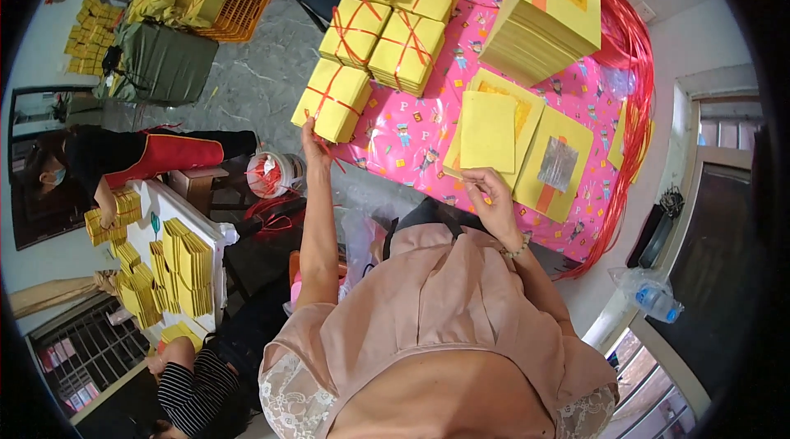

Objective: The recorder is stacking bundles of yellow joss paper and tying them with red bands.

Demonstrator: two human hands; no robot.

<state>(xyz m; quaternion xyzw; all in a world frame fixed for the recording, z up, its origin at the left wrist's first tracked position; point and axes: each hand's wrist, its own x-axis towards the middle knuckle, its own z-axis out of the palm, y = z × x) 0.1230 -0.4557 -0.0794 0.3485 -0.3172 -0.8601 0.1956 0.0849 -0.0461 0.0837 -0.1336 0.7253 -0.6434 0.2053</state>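
Observation:
My left hand [314,147] grips the near left corner of a yellow paper bundle [336,95] tied crosswise with red ribbon. A loose ribbon end hangs beside its fingers. Closer to my body, my right hand [489,192] has its thumb and fingers closed at the near edge of a small stack of yellow paper [488,130]. Beneath that stack lies a larger yellow sheet with an orange patch [527,120]. To its right is another yellow sheet [558,161] with a silver square and an orange strip.
Several tied bundles [405,48] stand behind on the pink patterned tablecloth [401,136]. A tall yellow paper stack [543,23] rises farther back, with long red ribbons [638,110] draped at the right. Two people work at a white table [216,274] on the left, near a bucket [276,174].

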